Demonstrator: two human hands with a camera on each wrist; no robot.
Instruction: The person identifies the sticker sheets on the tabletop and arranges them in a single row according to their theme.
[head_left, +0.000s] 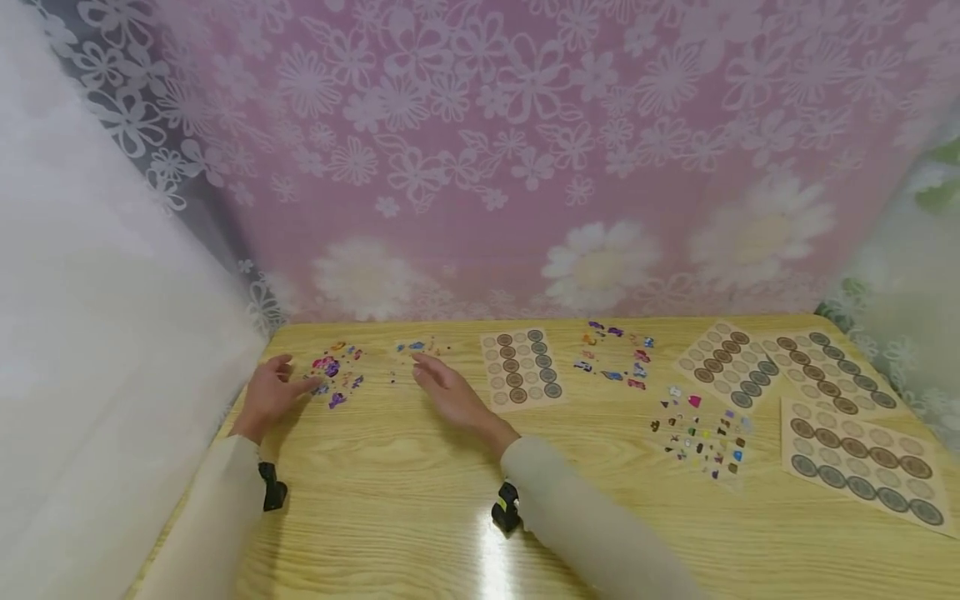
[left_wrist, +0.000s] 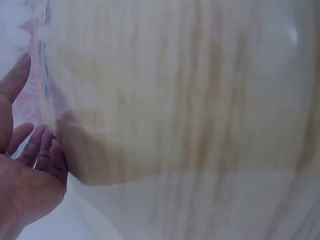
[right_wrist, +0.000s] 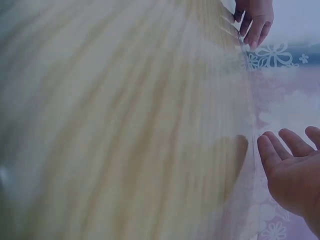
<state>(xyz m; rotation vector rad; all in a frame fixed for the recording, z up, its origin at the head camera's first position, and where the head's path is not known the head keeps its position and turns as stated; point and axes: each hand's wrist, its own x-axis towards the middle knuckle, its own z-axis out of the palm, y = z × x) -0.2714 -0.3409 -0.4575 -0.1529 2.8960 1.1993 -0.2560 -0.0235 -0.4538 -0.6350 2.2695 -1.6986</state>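
At the table's left side my left hand (head_left: 272, 393) rests near a cluster of small purple, pink and blue sticker-like pieces (head_left: 333, 367). Its thumb reaches to the cluster's edge, and whether it touches a piece is too small to tell. In the left wrist view the fingers (left_wrist: 44, 152) are loosely bent, with nothing seen in them. My right hand (head_left: 456, 396) hovers or rests, fingers extended, just below a second group of small blue and orange pieces (head_left: 412, 346). The right wrist view shows that hand (right_wrist: 295, 172) with its palm bare.
A beige sheet with rows of brown and grey circles (head_left: 525, 369) lies right of my right hand. Further right are coloured pieces (head_left: 612, 375), a clear sheet of tiny pictures (head_left: 701, 433) and three similar circle sheets, one nearest the front (head_left: 862, 462). A flowered curtain (head_left: 480, 208) borders the back.
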